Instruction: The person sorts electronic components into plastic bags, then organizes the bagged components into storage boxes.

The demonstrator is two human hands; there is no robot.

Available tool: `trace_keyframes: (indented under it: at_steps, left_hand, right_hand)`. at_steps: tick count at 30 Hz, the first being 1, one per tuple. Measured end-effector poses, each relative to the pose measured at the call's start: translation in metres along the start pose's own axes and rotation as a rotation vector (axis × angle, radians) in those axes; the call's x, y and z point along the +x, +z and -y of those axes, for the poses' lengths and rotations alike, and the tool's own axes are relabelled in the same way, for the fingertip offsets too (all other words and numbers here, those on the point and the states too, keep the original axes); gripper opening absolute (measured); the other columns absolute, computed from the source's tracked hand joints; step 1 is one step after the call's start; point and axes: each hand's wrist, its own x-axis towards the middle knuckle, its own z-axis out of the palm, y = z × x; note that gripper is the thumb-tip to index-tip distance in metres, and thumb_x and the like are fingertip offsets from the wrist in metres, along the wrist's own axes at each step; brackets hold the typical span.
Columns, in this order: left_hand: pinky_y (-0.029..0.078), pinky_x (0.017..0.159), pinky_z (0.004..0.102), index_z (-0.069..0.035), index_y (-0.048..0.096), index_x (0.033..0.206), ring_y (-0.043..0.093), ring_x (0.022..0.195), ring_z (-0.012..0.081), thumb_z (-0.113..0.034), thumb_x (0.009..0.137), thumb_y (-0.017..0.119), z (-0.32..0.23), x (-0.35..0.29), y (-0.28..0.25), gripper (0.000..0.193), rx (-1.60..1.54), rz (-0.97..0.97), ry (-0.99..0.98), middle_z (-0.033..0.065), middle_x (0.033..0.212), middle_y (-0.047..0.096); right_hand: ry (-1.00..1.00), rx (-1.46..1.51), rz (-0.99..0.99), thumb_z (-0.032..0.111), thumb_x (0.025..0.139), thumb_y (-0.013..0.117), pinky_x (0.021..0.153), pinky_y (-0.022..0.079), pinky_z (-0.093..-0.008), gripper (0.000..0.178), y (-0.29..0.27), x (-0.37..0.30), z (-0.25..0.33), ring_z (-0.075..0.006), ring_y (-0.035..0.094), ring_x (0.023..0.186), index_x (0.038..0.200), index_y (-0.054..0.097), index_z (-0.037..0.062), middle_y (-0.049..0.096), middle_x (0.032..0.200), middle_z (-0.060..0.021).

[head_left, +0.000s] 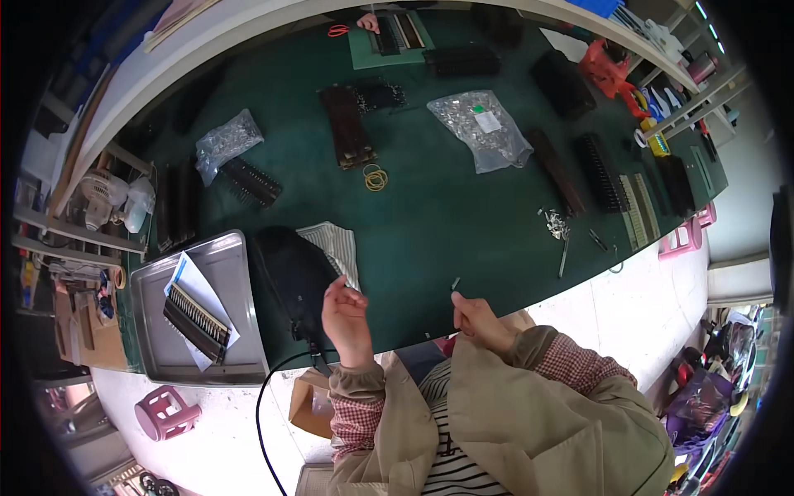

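Near the table's front edge, my right hand [481, 321] pinches a small metal piece [456, 283] between thumb and fingertips; it looks like a little clip or pin, too small to tell. My left hand [346, 324] is palm up with loosely curled fingers, and I see nothing in it. Just left of that hand lies a black padded pouch [285, 277] with a black cable, partly over a striped cloth [339, 248]. To the right, a pile of small metal pieces [556, 223] lies beside a thin metal rod [564, 258].
A grey metal tray [145, 322] holds paper and a dark comb-like strip [197, 322]. Clear bags of metal parts [484, 132] [230, 140], dark strip stacks [343, 128] and yellow rubber bands [375, 177] lie on the green table [422, 223]. Another person's hand [369, 23] is at the far side.
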Motion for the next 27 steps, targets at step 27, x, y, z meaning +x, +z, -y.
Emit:
trace_keyframes:
  at_steps: [27]
  left_hand:
    - [0.044, 0.061, 0.0369, -0.001, 0.053, 0.09, 0.055, 0.069, 0.0296, -0.009, 0.072, 0.067, 0.209, -0.024, 0.018, 0.024, 2.207, 0.153, 0.739, 0.0122, 0.079, 0.056]
  right_hand:
    - [-0.313, -0.223, -0.952, 0.013, 0.078, 0.06, 0.056, 0.046, -0.0288, 0.049, -0.286, -0.007, -0.115, -0.0179, 0.056, 0.059, 0.123, 0.041, 0.0052, 0.057, 0.074, -0.0091]
